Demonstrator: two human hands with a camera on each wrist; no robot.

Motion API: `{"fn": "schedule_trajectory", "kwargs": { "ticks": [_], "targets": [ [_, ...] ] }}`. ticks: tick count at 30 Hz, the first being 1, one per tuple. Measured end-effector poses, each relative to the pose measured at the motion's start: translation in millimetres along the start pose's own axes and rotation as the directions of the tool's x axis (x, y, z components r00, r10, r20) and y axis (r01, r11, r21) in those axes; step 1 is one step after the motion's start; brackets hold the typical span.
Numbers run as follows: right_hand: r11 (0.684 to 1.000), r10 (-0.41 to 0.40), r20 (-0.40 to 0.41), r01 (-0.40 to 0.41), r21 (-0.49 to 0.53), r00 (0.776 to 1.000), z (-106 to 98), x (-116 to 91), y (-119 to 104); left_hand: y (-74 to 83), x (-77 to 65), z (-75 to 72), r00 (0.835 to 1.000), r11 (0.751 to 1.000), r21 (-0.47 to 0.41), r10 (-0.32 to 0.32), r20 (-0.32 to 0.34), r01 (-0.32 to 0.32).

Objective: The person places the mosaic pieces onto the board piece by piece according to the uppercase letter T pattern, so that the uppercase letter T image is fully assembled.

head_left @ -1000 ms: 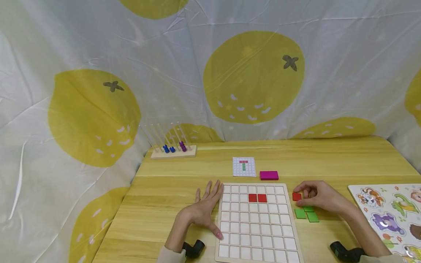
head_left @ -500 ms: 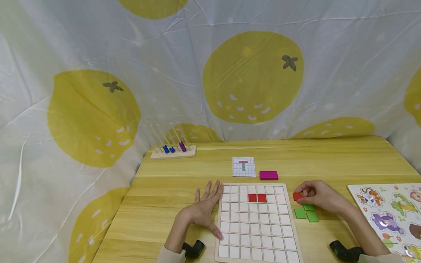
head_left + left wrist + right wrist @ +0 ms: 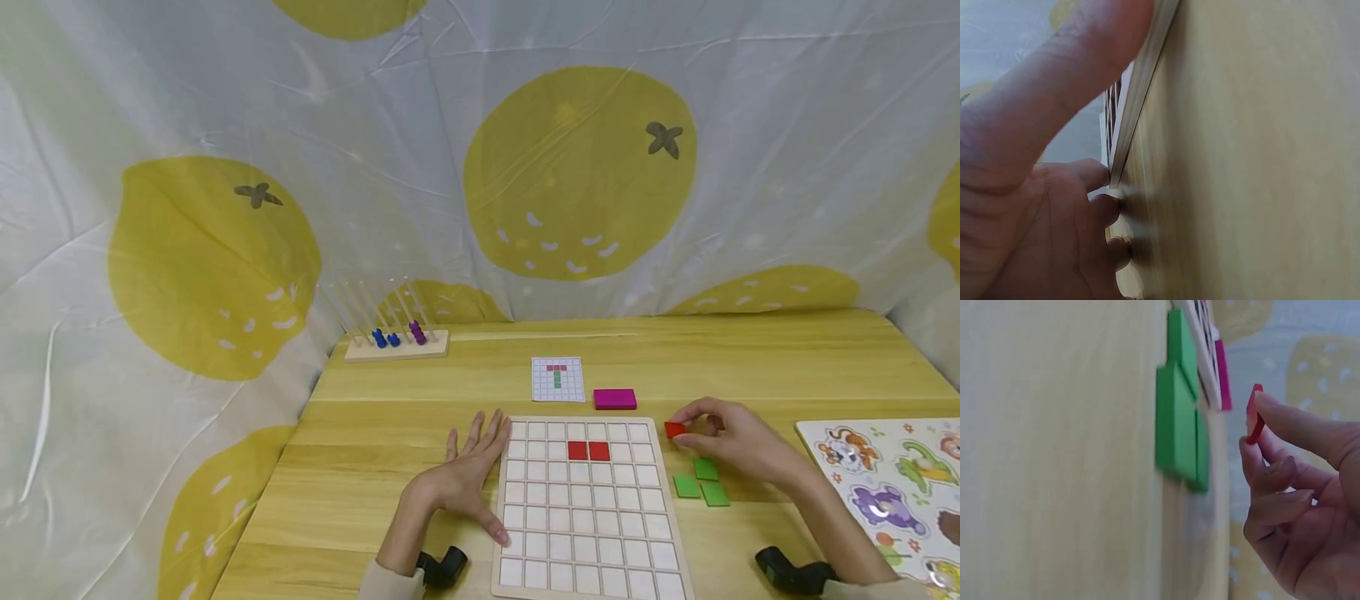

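My right hand [image 3: 738,437] pinches a red square tile [image 3: 674,429] between thumb and fingertips, raised off the table to the right of the wooden grid board [image 3: 497,575]. In the right wrist view the red tile [image 3: 1255,415] is seen nearly edge-on, apart from the green tiles [image 3: 1175,422]. Three green square tiles [image 3: 686,486] lie on the table below that hand. My left hand [image 3: 461,483] lies spread along the board's left edge, its thumb and fingertips touching it. Two red tiles [image 3: 588,451] sit side by side in the board's second row.
Behind the board lie a printed grid card [image 3: 557,380] with a red and green T pattern and a magenta block [image 3: 615,399]. A peg stand [image 3: 397,347] with beads is at the back left. At the right lies an animal puzzle board [image 3: 885,467].
My right hand has lifted the red tile up and away from the green tiles, which now show fully. The left hand has stayed in place.
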State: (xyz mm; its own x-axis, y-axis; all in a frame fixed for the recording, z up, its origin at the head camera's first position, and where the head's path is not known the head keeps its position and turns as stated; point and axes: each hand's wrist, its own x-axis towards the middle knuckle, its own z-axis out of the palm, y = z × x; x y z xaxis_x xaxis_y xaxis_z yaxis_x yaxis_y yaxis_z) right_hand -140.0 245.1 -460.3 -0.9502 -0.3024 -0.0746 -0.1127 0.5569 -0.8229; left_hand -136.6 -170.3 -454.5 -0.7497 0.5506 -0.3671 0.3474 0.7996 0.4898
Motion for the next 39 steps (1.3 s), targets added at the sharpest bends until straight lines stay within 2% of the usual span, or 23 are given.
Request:
{"fn": "schedule_trajectory", "kwargs": {
  "ticks": [4,10,16,20,28,39],
  "targets": [
    [1.000,0.011,0.008,-0.011,0.026,1.000,13,6,-23,-0.2,-0.2,-0.7,1.000,1.000,0.000,-0.002,0.000,0.002],
    [0.998,-0.001,0.034,-0.001,0.065,0.999,48,23,-55,0.5,0.1,-0.7,1.000,1.000,0.008,0.000,0.000,0.000],
    [0.997,-0.018,0.007,0.018,0.074,1.000,84,37,-70,1.5,0.9,-0.8,1.000,1.000,0.013,-0.004,0.005,0.003],
    [0.999,-0.014,-0.024,0.016,0.052,1.000,100,42,-77,1.5,0.8,-1.0,1.000,1.000,0.009,-0.009,0.007,0.009],
    [1.000,-0.005,-0.031,0.006,0.019,0.999,112,49,-87,0.4,-0.3,-0.6,1.000,1.000,0.007,-0.015,0.006,0.015],
    [0.999,-0.039,-0.019,0.038,-0.024,0.999,117,54,-90,-0.1,-0.2,-1.2,1.000,1.000,0.004,-0.008,0.004,0.008]
  ]
}}
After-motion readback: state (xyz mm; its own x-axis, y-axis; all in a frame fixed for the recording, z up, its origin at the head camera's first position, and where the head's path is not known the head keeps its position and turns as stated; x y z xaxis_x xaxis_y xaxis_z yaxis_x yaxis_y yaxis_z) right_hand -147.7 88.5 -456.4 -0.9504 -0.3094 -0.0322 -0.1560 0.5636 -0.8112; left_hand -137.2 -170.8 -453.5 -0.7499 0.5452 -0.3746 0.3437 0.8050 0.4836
